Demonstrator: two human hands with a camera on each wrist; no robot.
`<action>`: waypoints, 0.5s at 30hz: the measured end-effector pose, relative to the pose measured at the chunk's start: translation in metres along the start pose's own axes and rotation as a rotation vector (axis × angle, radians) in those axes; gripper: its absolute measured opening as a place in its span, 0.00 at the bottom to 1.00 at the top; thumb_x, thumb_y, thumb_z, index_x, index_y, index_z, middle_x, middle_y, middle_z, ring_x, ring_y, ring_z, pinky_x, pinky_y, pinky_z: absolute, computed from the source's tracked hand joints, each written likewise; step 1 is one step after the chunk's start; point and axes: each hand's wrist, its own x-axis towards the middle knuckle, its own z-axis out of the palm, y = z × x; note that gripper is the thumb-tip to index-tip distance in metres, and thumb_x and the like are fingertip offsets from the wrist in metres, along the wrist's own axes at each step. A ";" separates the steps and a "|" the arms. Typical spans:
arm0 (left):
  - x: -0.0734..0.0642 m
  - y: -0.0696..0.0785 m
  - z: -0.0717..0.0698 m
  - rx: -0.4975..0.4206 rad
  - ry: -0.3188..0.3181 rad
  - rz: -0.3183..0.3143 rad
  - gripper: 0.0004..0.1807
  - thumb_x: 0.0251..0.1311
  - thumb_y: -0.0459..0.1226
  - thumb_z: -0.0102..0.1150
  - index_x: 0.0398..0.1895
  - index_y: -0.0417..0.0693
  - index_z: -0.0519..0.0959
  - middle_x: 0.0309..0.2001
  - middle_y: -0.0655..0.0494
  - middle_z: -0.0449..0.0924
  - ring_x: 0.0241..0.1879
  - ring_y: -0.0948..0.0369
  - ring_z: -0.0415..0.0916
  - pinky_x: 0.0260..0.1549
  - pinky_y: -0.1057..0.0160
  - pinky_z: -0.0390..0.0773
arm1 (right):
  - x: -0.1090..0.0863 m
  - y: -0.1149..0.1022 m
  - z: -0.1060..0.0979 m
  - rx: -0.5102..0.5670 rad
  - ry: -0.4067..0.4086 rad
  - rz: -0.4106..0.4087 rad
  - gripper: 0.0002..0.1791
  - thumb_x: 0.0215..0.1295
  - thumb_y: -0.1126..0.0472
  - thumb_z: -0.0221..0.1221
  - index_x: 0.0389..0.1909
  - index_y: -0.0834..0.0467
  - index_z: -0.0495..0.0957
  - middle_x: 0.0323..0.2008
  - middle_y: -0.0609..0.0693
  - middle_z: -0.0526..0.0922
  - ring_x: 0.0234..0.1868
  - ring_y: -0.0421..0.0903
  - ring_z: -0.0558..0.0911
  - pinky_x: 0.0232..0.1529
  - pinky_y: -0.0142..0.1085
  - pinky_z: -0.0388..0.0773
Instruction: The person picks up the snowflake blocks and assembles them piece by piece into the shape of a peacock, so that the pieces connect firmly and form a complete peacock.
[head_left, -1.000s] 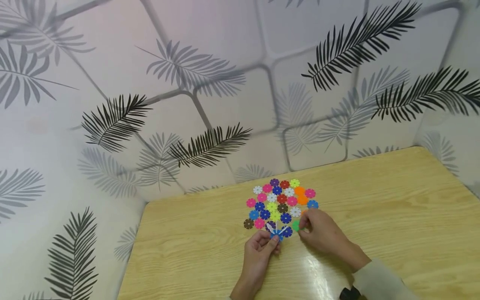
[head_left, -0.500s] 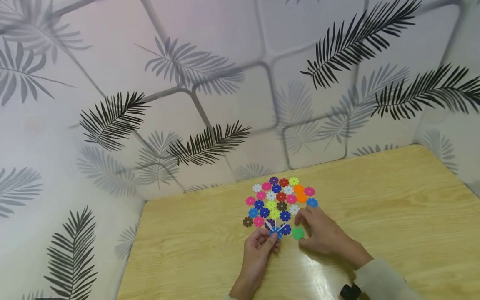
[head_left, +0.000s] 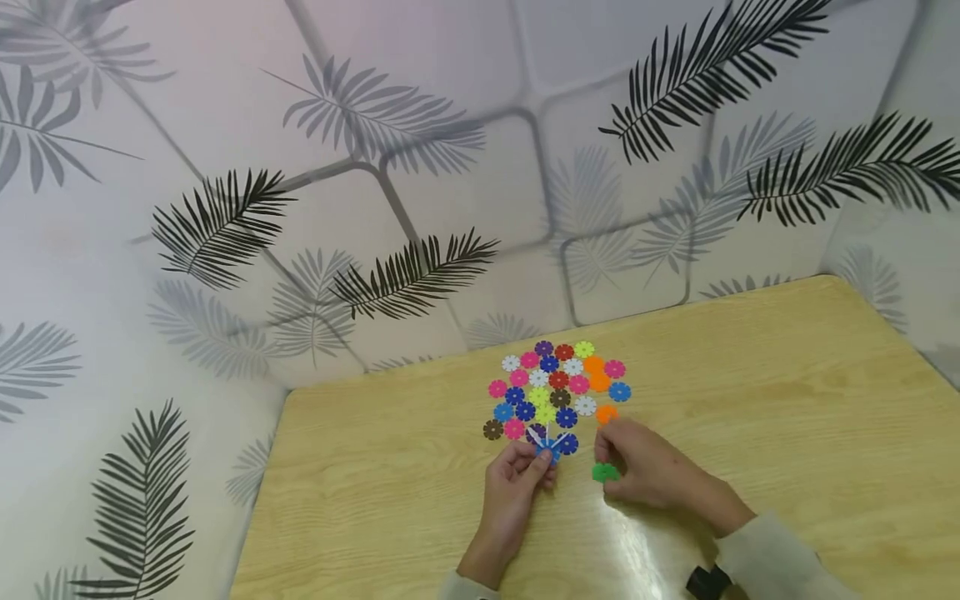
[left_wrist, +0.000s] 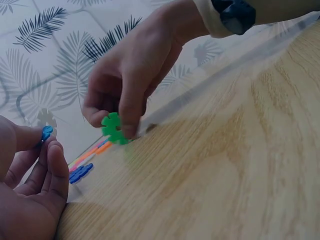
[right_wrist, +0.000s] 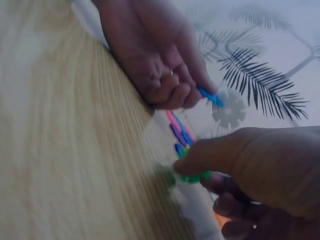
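My left hand (head_left: 510, 492) pinches a blue notched plastic disc (head_left: 547, 452) between thumb and fingers, above the near edge of the spread. White notched discs (head_left: 536, 437) stand up from the blue one's slots; one white disc (right_wrist: 229, 110) shows face-on in the right wrist view, pale against the wall. To the right, my right hand (head_left: 648, 467) pinches a green notched disc (left_wrist: 113, 129), held on edge close over the table. Its thumb covers part of the green disc in the left wrist view. A small gap separates the two hands.
Beyond the hands, several notched discs lie flat on the wooden table (head_left: 375, 500), among them pink (head_left: 498, 389), brown (head_left: 492, 430), red (head_left: 558, 379) and white ones. An orange disc (head_left: 607, 412) lies right by my right hand. A patterned wall (head_left: 450, 200) rises behind the table.
My right hand touched the green disc, then stood with fingers parted beside it on the table. Now it pinches the disc, turned on edge. The left hand keeps its hold.
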 end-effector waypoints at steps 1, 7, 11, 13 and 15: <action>0.001 0.000 0.000 0.001 0.000 -0.001 0.04 0.74 0.29 0.64 0.41 0.43 0.78 0.35 0.57 0.87 0.38 0.63 0.85 0.41 0.69 0.88 | -0.001 -0.001 0.001 0.038 0.017 -0.021 0.16 0.57 0.65 0.78 0.34 0.50 0.78 0.32 0.40 0.77 0.35 0.37 0.71 0.35 0.29 0.74; 0.002 0.001 -0.002 0.020 -0.013 0.015 0.05 0.78 0.30 0.61 0.40 0.44 0.77 0.36 0.57 0.86 0.38 0.63 0.84 0.41 0.69 0.87 | -0.002 -0.014 0.011 0.167 0.235 -0.119 0.09 0.62 0.65 0.78 0.36 0.50 0.88 0.29 0.37 0.86 0.29 0.29 0.78 0.32 0.28 0.82; 0.001 0.001 -0.003 0.044 -0.042 0.023 0.06 0.79 0.34 0.61 0.41 0.42 0.77 0.36 0.58 0.86 0.36 0.65 0.83 0.40 0.69 0.87 | -0.001 -0.019 0.018 0.179 0.353 -0.147 0.08 0.59 0.68 0.79 0.35 0.53 0.91 0.28 0.39 0.90 0.28 0.28 0.82 0.31 0.28 0.85; 0.001 0.000 -0.003 0.060 -0.055 0.025 0.07 0.80 0.35 0.61 0.41 0.42 0.78 0.35 0.58 0.86 0.35 0.66 0.83 0.40 0.70 0.86 | -0.002 -0.020 0.021 0.190 0.359 -0.151 0.08 0.59 0.69 0.78 0.35 0.55 0.91 0.29 0.43 0.92 0.28 0.29 0.84 0.32 0.28 0.86; 0.001 -0.002 -0.003 0.072 -0.061 0.029 0.08 0.80 0.36 0.61 0.41 0.41 0.79 0.34 0.59 0.87 0.33 0.67 0.83 0.39 0.70 0.86 | -0.004 -0.021 0.023 0.193 0.349 -0.154 0.07 0.60 0.70 0.77 0.35 0.56 0.92 0.31 0.47 0.93 0.29 0.30 0.86 0.33 0.28 0.88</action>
